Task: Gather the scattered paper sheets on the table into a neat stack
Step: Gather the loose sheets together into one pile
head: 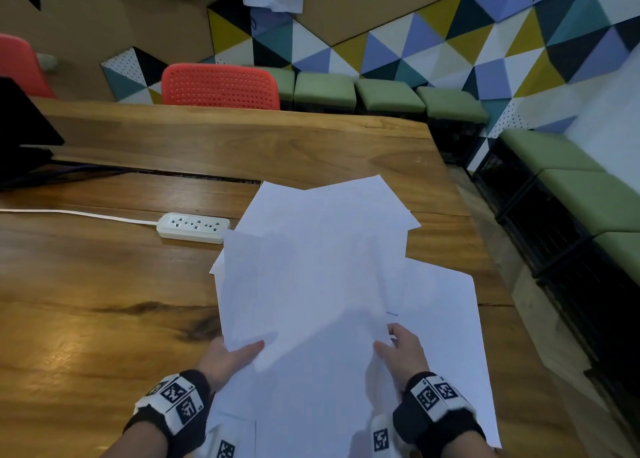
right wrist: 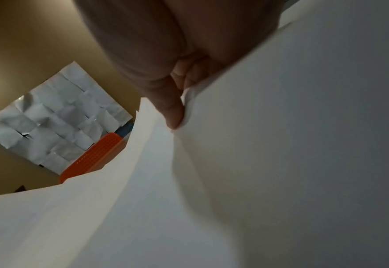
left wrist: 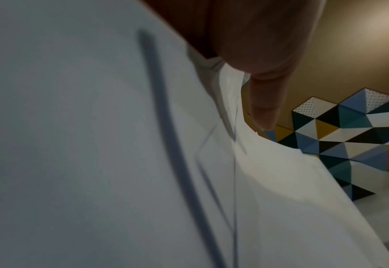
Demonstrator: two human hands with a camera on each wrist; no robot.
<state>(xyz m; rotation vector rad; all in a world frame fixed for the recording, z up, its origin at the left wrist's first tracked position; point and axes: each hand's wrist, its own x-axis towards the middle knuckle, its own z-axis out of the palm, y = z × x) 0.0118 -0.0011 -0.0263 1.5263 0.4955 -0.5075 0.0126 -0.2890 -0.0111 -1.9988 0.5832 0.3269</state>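
Note:
Several white paper sheets (head: 318, 267) lie fanned and overlapping on the right half of the wooden table (head: 104, 301), their corners pointing different ways. My left hand (head: 235, 353) pinches the near left corner of the upper sheets, thumb on top and fingers hidden beneath. My right hand (head: 398, 346) pinches the near right side of the same bundle. The left wrist view fills with paper (left wrist: 97, 145) under my thumb (left wrist: 262, 101). In the right wrist view my thumb (right wrist: 173, 112) presses into a curved sheet (right wrist: 280, 163).
A white power strip (head: 193, 227) with its cord lies just left of the sheets. A black device (head: 24, 135) stands at the far left. An orange chair (head: 221, 86) and green stools (head: 388, 97) line the far side; the table's right edge (head: 498, 284) is near.

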